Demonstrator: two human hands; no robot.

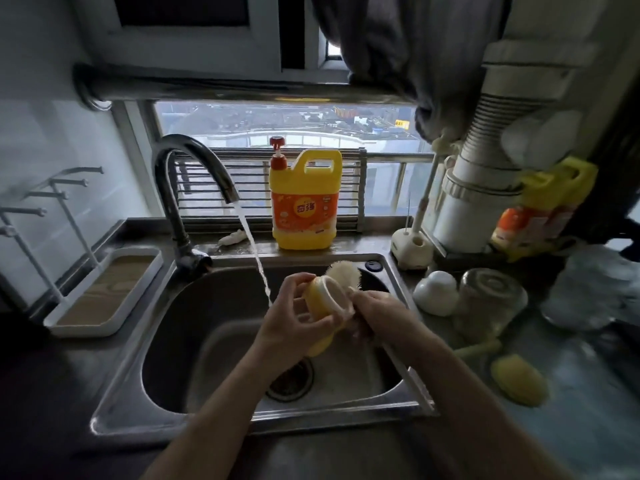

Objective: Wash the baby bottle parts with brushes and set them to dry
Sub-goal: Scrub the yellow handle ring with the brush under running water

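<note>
Left grip curled round our smooth yellow bottle over the steel sink, right grip at 3 o'clock clasping the bristly brush, handle hidden from us, bottle's base blurred.

Much is hiding or blurring around the sink

The brush is losing its handle inside the right hand, whose fingertips are smearing into blur behind the yellow bottle. The left hand is covering part of the bottle's side. Both forearms are running off the bottom edge. At right, a second yellow jug and a glass jar are blurring, and the jug's label is unreadable.
</note>
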